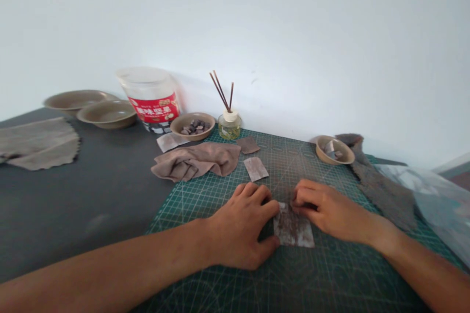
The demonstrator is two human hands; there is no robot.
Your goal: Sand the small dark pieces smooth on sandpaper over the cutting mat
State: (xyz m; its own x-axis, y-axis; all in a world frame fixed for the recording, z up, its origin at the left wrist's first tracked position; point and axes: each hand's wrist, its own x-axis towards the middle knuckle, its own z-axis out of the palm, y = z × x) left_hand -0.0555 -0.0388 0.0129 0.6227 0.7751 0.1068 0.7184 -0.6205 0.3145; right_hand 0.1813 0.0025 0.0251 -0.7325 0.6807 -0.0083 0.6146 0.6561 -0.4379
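Observation:
On a green cutting mat [205, 205] lies a small whitish sheet with brown smears [293, 230], possibly sandpaper. My left hand [244, 227] rests at its left edge, thumb and index finger apart and touching the edge, holding it against the mat. Over the sheet's upper right part, my right hand [323, 210] is closed in a pinch. Whatever its fingertips hold is hidden from view. Beyond my hands lie a similar smeared sheet [256, 169] and a brown square piece [248, 145].
A crumpled brown cloth [198, 161] lies left of the sheets. Behind it stand a bowl of dark pebble-like pieces [193, 126], a reed diffuser [229, 124] and a plastic tub [150, 98]. At right are a small bowl [335, 150], a grey cloth [385, 190] and a clear plastic bag [436, 200].

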